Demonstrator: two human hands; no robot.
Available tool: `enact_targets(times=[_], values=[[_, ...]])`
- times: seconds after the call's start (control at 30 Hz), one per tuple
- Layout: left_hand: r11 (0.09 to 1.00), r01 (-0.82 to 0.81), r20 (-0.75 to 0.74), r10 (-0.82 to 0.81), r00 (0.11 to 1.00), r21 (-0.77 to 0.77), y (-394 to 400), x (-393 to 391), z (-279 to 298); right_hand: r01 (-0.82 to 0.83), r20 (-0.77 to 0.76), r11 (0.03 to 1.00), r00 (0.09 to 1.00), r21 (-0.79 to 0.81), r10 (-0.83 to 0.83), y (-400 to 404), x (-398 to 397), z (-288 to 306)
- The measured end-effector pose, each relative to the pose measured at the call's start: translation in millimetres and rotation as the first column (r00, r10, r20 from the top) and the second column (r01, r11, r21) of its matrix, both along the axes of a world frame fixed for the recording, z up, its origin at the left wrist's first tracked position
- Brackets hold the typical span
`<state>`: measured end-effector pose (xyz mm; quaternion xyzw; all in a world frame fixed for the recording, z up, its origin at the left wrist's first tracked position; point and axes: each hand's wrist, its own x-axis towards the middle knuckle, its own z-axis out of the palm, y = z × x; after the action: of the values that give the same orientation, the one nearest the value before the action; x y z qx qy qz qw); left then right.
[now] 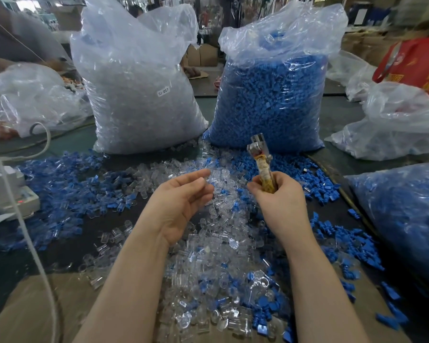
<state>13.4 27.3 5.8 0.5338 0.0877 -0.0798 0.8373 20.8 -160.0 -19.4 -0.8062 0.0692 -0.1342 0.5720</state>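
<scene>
Because the grip of the right hand (278, 194) is closed around the small metal hammer with taped handle (261, 157), a careless swing may hit the left hand (178, 196), its grip open, just beside.

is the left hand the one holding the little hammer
No, the right hand grips the hammer by its wrapped handle, while the left hand is open over the clear pieces.

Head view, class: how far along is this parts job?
Done: no finished pieces can be told apart. In hand: right hand grips a metal-headed tool; left hand is open. Left: loose pieces cover the table; clear bag and blue bag stand full.
</scene>
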Motion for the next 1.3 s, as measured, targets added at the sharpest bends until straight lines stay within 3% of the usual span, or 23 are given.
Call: enact_targets(times=[0.17,0.4,0.57,0.7,0.87,1.03,1.3], values=[[0.996,-0.06,-0.023,0.058,0.998,-0.064,-5.3,-0.9,2.1,-0.052,0.063,0.999,0.997,0.008,0.052,3.3,-1.5,-1.0],[0.987,-0.147,0.027,0.145,0.989,0.058,-12.2,-0.7,1.3,-0.123,0.149,0.992,0.981,-0.003,0.122,7.7,-7.1,3.0],[0.971,-0.064,0.065,0.051,0.997,0.23,-18.1,-2.6,-1.9,-0.116,0.185,0.993,0.976,-0.013,0.116,8.7,-10.1,6.8],[0.96,-0.054,0.092,0.03,0.995,0.274,-21.0,-3.7,-2.7,-0.128,0.193,0.992,0.973,-0.018,0.129,9.6,-9.7,8.4],[0.905,-0.193,0.151,0.146,0.978,0.38,-23.8,-3.4,-4.4,-0.146,0.205,0.989,0.968,-0.02,0.147,13.2,-10.1,9.4],[0.92,-0.209,0.178,0.156,0.972,0.332,-27.3,-6.6,-0.4,-0.163,0.221,0.986,0.961,-0.033,0.166,16.7,-11.3,11.4],[0.896,-0.221,0.231,0.138,0.963,0.386,-34.5,-11.3,4.8,-0.111,0.258,0.991,0.958,-0.074,0.126,18.1,-11.7,11.4]])
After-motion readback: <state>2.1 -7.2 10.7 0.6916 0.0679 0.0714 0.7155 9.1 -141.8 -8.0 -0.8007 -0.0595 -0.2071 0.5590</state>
